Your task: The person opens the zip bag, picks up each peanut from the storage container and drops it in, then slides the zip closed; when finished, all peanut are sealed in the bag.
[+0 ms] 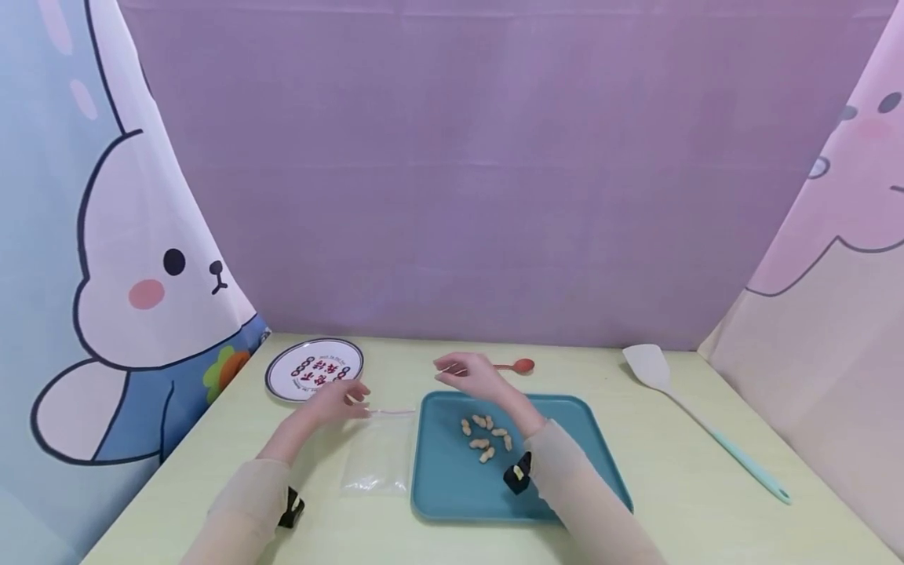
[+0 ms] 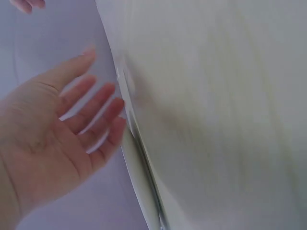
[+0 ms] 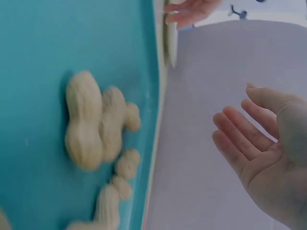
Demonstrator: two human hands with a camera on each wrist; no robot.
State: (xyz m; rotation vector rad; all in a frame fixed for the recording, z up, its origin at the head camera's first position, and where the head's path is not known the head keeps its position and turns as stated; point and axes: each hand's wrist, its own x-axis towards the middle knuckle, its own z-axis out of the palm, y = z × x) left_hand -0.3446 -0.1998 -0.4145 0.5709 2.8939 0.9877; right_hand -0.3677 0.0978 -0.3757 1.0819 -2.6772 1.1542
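My left hand [image 1: 335, 402] is held over the table between the plate [image 1: 297, 384] and the clear zip bag [image 1: 377, 463], fingers loosely spread and nothing in them. In the left wrist view its palm [image 2: 48, 139] faces the camera. Beyond the tray's far left corner, my right hand [image 1: 472, 375] hangs in the air, its forearm crossing over the blue tray [image 1: 441, 486]. Its relaxed fingers [image 3: 240, 139] hold nothing in the right wrist view. Several unshelled peanuts [image 1: 479, 444] lie on the tray. The bag lies flat to the left of the tray.
A red spoon [image 1: 523, 366] lies behind the tray, its handle partly hidden by the right hand. A spatula [image 1: 706, 424] with a white blade and mint handle lies at the right. Purple cloth [image 1: 452, 196] rises behind the pale yellow table [image 1: 664, 486].
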